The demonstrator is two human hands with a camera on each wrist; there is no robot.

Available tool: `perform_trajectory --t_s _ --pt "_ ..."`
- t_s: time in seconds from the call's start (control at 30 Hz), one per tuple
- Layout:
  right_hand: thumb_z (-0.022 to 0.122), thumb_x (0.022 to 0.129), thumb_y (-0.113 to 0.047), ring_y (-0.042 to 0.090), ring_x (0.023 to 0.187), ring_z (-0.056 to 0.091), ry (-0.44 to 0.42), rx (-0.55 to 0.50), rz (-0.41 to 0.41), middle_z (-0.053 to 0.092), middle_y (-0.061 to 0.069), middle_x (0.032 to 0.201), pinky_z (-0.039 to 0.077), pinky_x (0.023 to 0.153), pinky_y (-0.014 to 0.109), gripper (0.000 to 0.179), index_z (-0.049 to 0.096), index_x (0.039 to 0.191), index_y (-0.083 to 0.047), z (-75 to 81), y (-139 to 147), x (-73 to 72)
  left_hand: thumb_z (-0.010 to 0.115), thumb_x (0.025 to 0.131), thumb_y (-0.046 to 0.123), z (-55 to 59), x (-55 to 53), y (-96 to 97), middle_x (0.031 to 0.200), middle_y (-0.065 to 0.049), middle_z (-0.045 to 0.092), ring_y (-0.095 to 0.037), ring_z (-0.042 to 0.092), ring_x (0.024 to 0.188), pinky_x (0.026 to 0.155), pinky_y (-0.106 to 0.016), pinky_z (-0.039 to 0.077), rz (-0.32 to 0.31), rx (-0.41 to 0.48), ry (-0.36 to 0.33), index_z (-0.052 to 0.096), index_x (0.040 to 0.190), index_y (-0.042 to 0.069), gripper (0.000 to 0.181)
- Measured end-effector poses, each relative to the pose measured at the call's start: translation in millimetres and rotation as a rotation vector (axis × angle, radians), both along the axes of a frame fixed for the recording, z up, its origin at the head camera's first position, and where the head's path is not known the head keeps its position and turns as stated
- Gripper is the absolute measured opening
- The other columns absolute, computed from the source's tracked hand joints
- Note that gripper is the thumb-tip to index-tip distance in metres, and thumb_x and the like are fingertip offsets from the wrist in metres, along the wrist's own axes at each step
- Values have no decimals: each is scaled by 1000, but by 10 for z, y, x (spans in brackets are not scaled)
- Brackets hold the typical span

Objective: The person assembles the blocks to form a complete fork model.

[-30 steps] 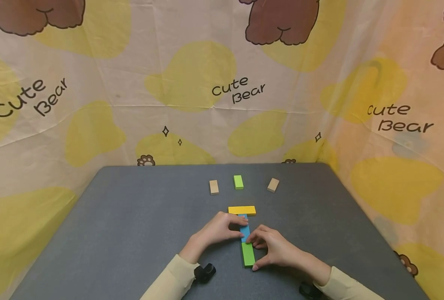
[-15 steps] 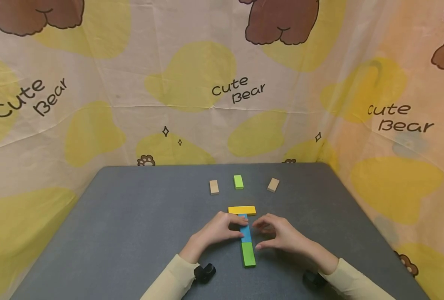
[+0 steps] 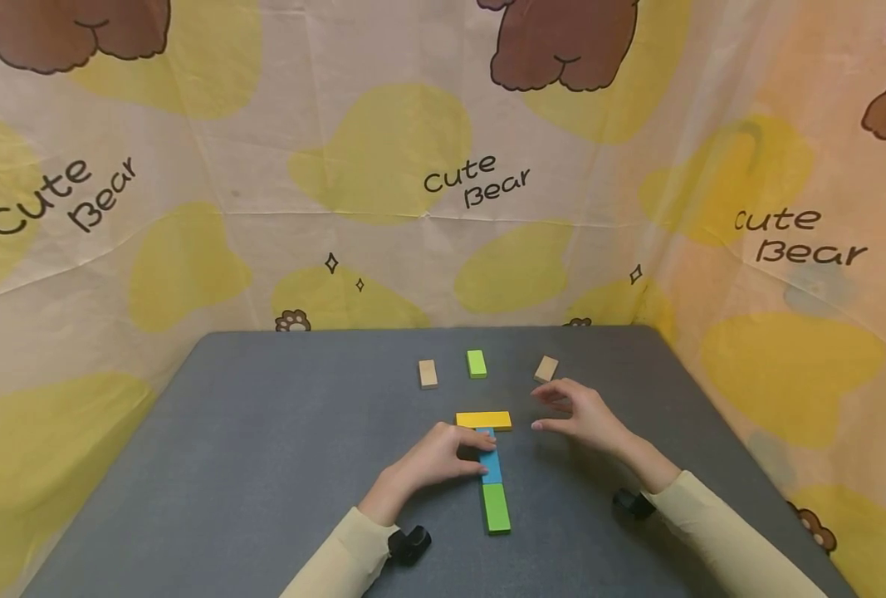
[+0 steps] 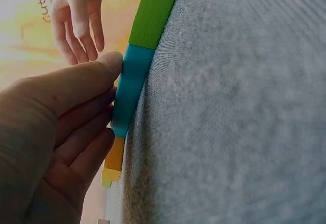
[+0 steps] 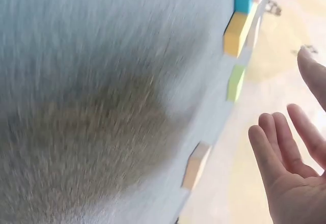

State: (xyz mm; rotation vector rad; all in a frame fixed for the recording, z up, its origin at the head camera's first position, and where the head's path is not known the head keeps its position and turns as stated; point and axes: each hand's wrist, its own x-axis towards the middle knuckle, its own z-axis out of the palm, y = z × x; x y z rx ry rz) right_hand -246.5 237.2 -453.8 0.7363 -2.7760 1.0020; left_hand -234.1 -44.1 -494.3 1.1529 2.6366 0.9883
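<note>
Three blocks form a T lying on the dark table: a yellow block (image 3: 483, 420) across the far end, a blue block (image 3: 491, 467) joined to its middle, and a green block (image 3: 496, 508) end to end with the blue one. My left hand (image 3: 431, 455) holds the blue block, thumb and fingertips against it in the left wrist view. Beyond the T, my right hand (image 3: 580, 415) hovers with its fingers apart and nothing in them. Its fingertips reach close to the right plain wood block (image 3: 545, 369), which also shows as a wood block (image 5: 196, 166) in the right wrist view.
At the back of the grey table (image 3: 323, 432) lie a light green block (image 3: 476, 364) and another plain wood block (image 3: 428, 374). A printed cloth (image 3: 383, 166) hangs behind the table and along its sides. Each wrist wears a small black camera (image 3: 409, 546).
My right hand has left the green block and moved away from me and to the right, toward the right wood block. My left hand stays on the blue block.
</note>
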Motion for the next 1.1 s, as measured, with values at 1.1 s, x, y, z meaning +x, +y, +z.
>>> perform_trajectory --t_s 1.1 --pt "76 83 -26 41 109 59 -64 98 -247 57 27 123 50 94 52 56 56 127 3 -225 300 -927 76 82 29 21 25 15 119 12 70 -4 62 119 100 -23 51 17 -8 -15 70 120 23 38"
